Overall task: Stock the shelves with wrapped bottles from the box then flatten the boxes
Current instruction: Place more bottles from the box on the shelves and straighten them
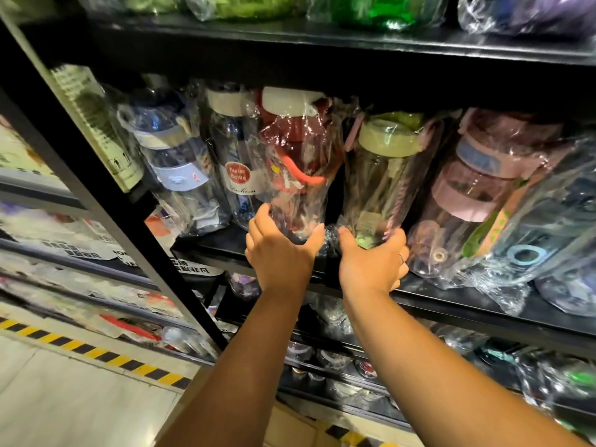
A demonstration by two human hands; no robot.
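Left hand: the left hand (280, 250) holds the base of the red bottle (296, 162) from below, with the thumb on one side, the fingers on the other, and all of them curled round the clear wrap.
Right hand: the right hand (371, 262) holds in the same way the base of the green-lidded bottle (380, 175), just right of the red bottle.
Task's things: both wrapped bottles lean back on the black shelf (206, 245), and their bases are at its front edge.
Neighbours: the labelled bottle (233, 169) touches the red bottle on its left. The blue bottle (174, 162) is further left. The pink bottle (477, 188) is to the right, beyond the green-lidded one.
Step (my judgement): the two bottles are being seated into the row and are not yet pushed fully in.
Risk 1: the wrap is smooth and loose, so a base may slide off the front edge if the hands let go too early.
Risk 2: the row is tight, so a hard push may tip the labelled bottle or the pink one.
Risk 3: the lids are close under the upper board (they may catch there).
Box: I cannot tell where it is.
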